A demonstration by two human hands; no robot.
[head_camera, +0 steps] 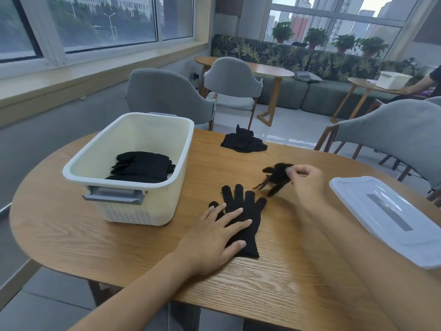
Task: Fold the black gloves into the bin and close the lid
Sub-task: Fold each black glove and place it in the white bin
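A black glove (pixel 245 206) lies flat on the wooden table (pixel 71 235), fingers pointing away from me. My left hand (pixel 214 237) rests palm-down on its left half, fingers spread. My right hand (pixel 307 181) pinches a second black glove (pixel 276 176) by its cuff, lifted just above the table to the right of the flat one; it is blurred. The cream bin (pixel 133 211) stands at the left with folded black gloves (pixel 140 167) inside. Its translucent lid (pixel 391 216) lies at the right table edge. A pile of black gloves (pixel 243 142) sits at the far side.
Grey chairs (pixel 167 94) stand behind the table and at the right. Another person's arm (pixel 420 84) and a white box (pixel 393 78) show at a far table on the right. Bare tabletop lies in front of the bin and near me.
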